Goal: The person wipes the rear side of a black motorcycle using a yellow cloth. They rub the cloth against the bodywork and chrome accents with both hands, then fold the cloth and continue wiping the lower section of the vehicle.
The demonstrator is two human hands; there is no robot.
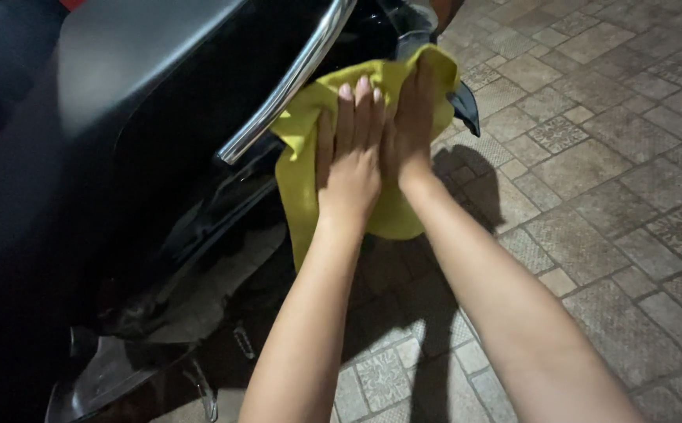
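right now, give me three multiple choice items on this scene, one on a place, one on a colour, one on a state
1. Where is the cloth?
A. spread on the paved floor
B. pressed against the rear of the black scooter, beside the chrome rail
C. hanging from a wall hook

2. What colour is the cloth?
A. yellow
B. white
C. red

3. How are the hands placed?
A. both clenched in fists
B. one on the cloth, one hanging free
C. both flat on the cloth, side by side

Answers:
1 B, the cloth lies over the scooter's tail next to the rail, above the paved floor.
2 A, it shows yellow around the fingers.
3 C, the left hand and right hand both rest open on it, fingers stretched.
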